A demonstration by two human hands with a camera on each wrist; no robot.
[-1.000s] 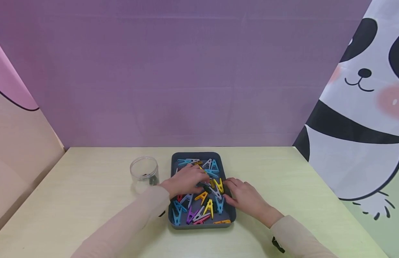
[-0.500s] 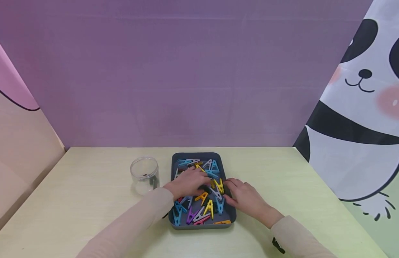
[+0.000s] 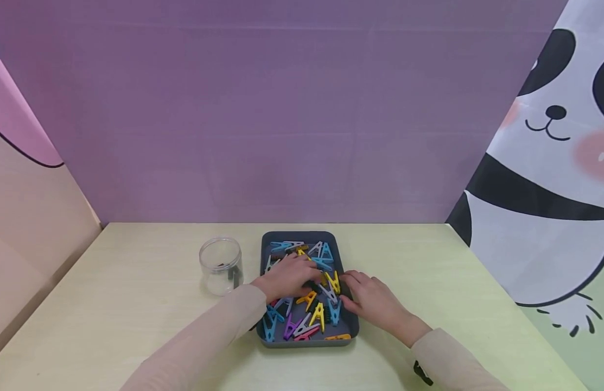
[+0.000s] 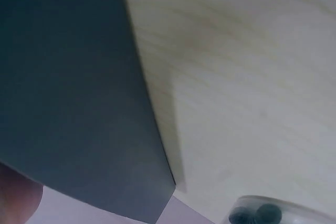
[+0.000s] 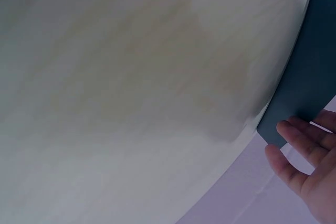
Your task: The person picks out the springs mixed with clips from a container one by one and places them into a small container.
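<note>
A dark grey tray (image 3: 307, 344) on the table holds several plastic clips in many colours. My left hand (image 3: 289, 276) reaches over its left side, fingers bent down among the clips. A black clip (image 3: 311, 285) shows between the thumb and fingers; I cannot tell whether they pinch it. My right hand (image 3: 372, 298) rests at the tray's right side, fingertips at the rim and thumb apart from the fingers. In the right wrist view, these loosely extended fingers (image 5: 304, 140) lie along the tray's outer wall (image 5: 310, 72). Only a blurred fingertip (image 4: 18, 195) of the left hand shows in the left wrist view.
Left of the tray stands a clear round jar (image 3: 221, 271) without a lid, a few dark pieces inside. Its edge and dark contents show in the left wrist view. The pale wooden table (image 3: 150, 282) ends at a purple backdrop (image 3: 277, 125).
My left hand has drawn slightly back toward me and to the right within the tray, uncovering clips at the upper left. My right hand has stayed at the rim.
</note>
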